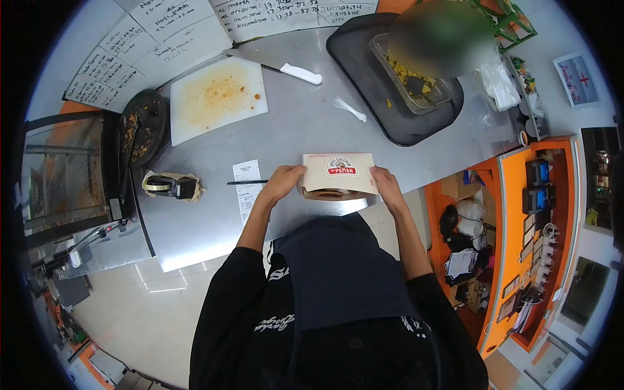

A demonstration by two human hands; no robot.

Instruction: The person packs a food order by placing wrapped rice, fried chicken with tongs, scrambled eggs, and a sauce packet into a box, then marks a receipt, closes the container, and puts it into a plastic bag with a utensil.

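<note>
A white and brown food box [339, 170] with a red logo on its lid is at the near edge of the steel table, its front side partly gaping. Its left end is gripped by my left hand [285, 182], and its right end by my right hand [388, 186]. Left of the box lies a printed receipt [246, 195], with a dark pen [246, 182] across it. Beyond the box, a small bundle of white strips [350, 109] rests on the metal.
A white cutting board [219, 97] and a knife [301, 73] lie at the back. A dark pan [143, 127] and tape dispenser [171, 186] are at left. A black tray [403, 130] bears a food container [416, 97]; orange shelves [504, 240] stand at right.
</note>
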